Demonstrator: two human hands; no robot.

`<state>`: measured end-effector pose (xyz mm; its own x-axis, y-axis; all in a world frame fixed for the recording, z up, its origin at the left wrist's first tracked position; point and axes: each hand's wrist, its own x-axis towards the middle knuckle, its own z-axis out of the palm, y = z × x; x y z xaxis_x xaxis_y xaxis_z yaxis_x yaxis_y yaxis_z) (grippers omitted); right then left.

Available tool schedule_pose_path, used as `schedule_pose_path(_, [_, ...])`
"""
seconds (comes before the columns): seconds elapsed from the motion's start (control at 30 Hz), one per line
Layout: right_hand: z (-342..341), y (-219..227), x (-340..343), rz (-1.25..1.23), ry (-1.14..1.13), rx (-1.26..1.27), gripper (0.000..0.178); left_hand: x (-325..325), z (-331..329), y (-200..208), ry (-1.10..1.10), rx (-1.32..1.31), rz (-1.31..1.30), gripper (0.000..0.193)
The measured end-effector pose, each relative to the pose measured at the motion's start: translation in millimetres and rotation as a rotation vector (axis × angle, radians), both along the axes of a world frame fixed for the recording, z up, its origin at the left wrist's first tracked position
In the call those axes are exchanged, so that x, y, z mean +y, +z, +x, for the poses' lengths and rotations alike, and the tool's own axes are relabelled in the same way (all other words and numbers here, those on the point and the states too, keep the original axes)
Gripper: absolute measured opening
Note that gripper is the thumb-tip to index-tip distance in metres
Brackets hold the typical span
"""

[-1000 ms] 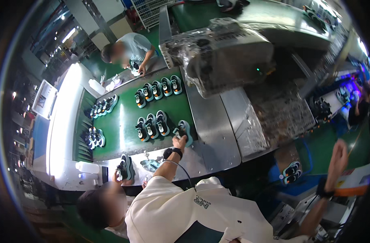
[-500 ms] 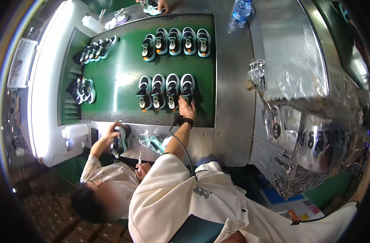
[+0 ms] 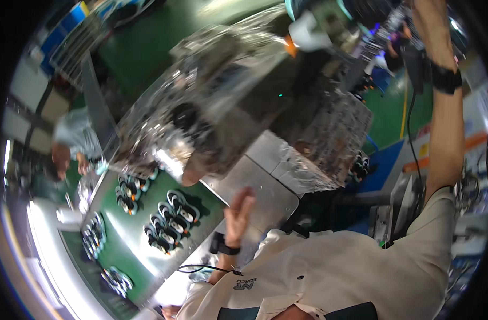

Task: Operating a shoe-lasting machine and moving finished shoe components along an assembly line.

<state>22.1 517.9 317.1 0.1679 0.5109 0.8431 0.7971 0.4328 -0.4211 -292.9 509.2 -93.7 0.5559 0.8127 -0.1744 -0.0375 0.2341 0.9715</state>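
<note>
My left hand (image 3: 237, 213), with a black wristband and a cable, hangs above the metal ledge beside the green belt. Its fingers are stretched out and blurred, and nothing shows in them. High at the right, my right hand (image 3: 429, 26) is raised at the upper edge, partly cut off. It appears to grip a blurred sneaker (image 3: 310, 34) in white, turquoise and black with an orange tab, close to the camera. Its fingertips are hard to make out. Several black-and-white sneakers (image 3: 172, 216) stand in rows on the green belt (image 3: 140, 226), left of my left hand.
A metal machine wrapped in clear plastic (image 3: 201, 138) stands beyond the belt's end. A co-worker (image 3: 78, 138) is across at the far left; another person's hand (image 3: 171, 312) shows at the bottom. A bright lamp housing (image 3: 44, 229) runs along the belt's left side.
The view has swung to the right. My left hand has let go of the sneaker on the belt and lifted away. My right hand has come into view, raised, with a sneaker at it.
</note>
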Motion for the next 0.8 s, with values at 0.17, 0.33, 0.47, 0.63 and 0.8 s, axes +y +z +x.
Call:
schedule_pose_path(0.17, [132.1, -76.6, -159.5, -0.289, -0.134, 0.335, 0.027, -60.7, 121.6, 99.2, -0.809, -0.728, -0.322, 0.070])
schedule_pose_path(0.33, [86.0, -164.1, -324.8, -0.364, -0.372, 0.551, 0.029, -157.3, 230.9, 159.5, -1.159, -0.811, -0.670, 0.071])
schedule_pose_path(0.47, [34.0, -215.7, -432.8, -0.026, -0.546, 0.989, 0.054, -241.2, 263.6, 134.9, -1.123, -0.564, -0.917, 0.037])
schedule_pose_path(0.63, [-46.0, -265.4, -543.8, 0.306, -0.658, 1.129, 0.047, -351.5, 291.6, 118.2, -1.202, -0.425, -0.527, 0.044])
schedule_pose_path(0.8, [-73.1, -304.7, -624.4, 0.616, -1.141, 1.056, 0.059, -505.6, 283.3, 109.7, -1.361, -0.421, -0.251, 0.067])
